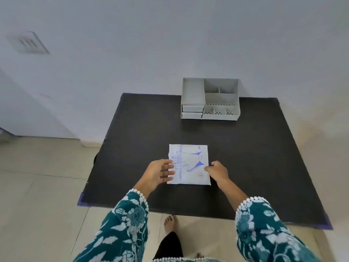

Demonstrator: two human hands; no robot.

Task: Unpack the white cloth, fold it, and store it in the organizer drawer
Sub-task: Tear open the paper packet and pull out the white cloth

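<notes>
A flat white packet (189,163) with blue print lies on the black table (245,157), near its front edge. My left hand (160,173) is at the packet's left edge with the fingers spread and their tips over the edge. My right hand (217,172) pinches the packet's right edge between thumb and fingers. The cloth itself is not visible outside the packet. A grey organizer (210,99) with two small drawers (192,111) on its left side stands at the table's far edge; both drawers look closed.
The table stands against a white wall. Beige floor tiles surround it, and my bare foot (170,223) is just under the front edge. The organizer's top has several open compartments (220,95).
</notes>
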